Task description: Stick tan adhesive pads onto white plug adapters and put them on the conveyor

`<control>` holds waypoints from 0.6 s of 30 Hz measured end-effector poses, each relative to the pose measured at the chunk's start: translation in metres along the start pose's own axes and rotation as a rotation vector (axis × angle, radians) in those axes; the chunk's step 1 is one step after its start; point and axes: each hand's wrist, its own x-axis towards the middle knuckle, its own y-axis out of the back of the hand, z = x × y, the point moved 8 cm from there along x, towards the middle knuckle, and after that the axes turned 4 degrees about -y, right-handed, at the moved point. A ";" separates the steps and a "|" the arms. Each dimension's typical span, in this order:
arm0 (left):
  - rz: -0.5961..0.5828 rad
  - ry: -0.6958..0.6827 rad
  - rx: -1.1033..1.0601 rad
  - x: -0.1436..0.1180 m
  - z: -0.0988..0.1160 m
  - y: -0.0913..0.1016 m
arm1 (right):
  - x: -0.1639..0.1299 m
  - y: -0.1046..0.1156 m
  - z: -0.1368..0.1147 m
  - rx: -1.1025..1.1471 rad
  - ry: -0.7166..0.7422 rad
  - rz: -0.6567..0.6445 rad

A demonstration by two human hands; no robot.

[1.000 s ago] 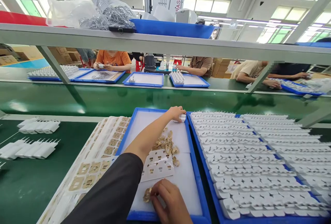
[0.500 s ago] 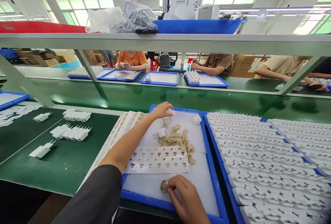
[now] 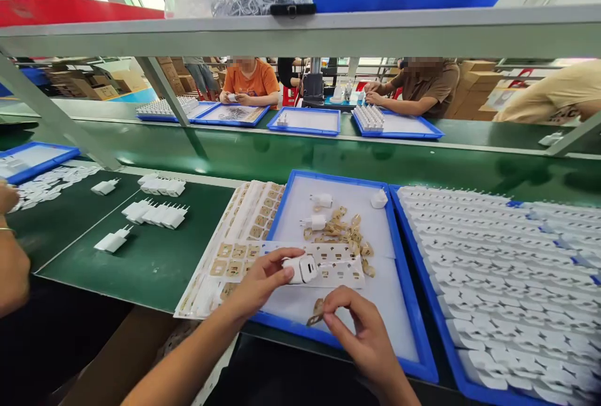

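Observation:
My left hand (image 3: 267, 281) is closed round a white plug charger (image 3: 303, 269), its port face turned toward my right side. Just to the right and nearer to me, my right hand (image 3: 350, 318) pinches a small tan sticker (image 3: 318, 312) between thumb and fingertips. Both hands are over the blue-rimmed tray (image 3: 425, 331). A white sticker sheet (image 3: 345, 276) with cut-out holes lies across the tray behind the charger. Beyond it are a heap of loose tan pieces (image 3: 345, 231) and two white chargers (image 3: 322, 199) lying on their sides. Another white charger (image 3: 379, 198) is at the tray's far right corner.
On the right, a second blue tray (image 3: 451, 356) holds many rows of white chargers. Sticker sheets (image 3: 248, 206) are stacked left of my tray. Several chargers (image 3: 157, 213) lie on the green table. Another person's arm (image 3: 12, 262) is at the left edge. A shelf (image 3: 291, 34) spans overhead.
My left hand has come back from the tray's far side with a charger in it. My right hand has lifted the tan sticker. The view has tilted down and shifted left.

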 end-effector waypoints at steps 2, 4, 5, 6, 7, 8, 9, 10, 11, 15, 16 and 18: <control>0.032 0.001 -0.103 -0.010 -0.016 -0.011 | 0.005 -0.011 -0.007 0.151 0.013 -0.048; 0.033 -0.045 -0.136 -0.014 -0.022 -0.018 | 0.009 -0.015 -0.010 0.255 0.018 -0.027; 0.011 -0.059 -0.134 -0.014 -0.023 -0.022 | 0.011 -0.014 -0.009 0.286 0.014 -0.006; -0.020 -0.064 -0.121 -0.015 -0.024 -0.026 | 0.012 -0.013 -0.008 0.307 0.007 0.014; -0.046 -0.061 -0.093 -0.015 -0.024 -0.029 | 0.012 -0.012 -0.006 0.318 -0.003 0.024; -0.059 -0.056 -0.051 -0.015 -0.024 -0.032 | 0.012 -0.012 -0.004 0.323 -0.015 0.022; -0.057 -0.062 0.004 -0.015 -0.024 -0.033 | 0.011 -0.013 -0.002 0.320 -0.029 0.015; -0.043 -0.083 0.066 -0.014 -0.022 -0.033 | 0.010 -0.012 0.000 0.308 -0.043 0.015; -0.021 -0.116 0.123 -0.014 -0.019 -0.032 | 0.010 -0.012 0.002 0.291 -0.055 0.023; -0.045 -0.244 0.268 -0.017 -0.010 -0.037 | 0.006 -0.003 0.007 0.245 -0.059 0.134; -0.068 -0.275 0.300 -0.018 -0.009 -0.038 | 0.006 -0.001 0.007 0.250 -0.058 0.158; -0.091 -0.353 0.382 -0.021 -0.005 -0.038 | 0.005 0.002 0.007 0.254 -0.067 0.183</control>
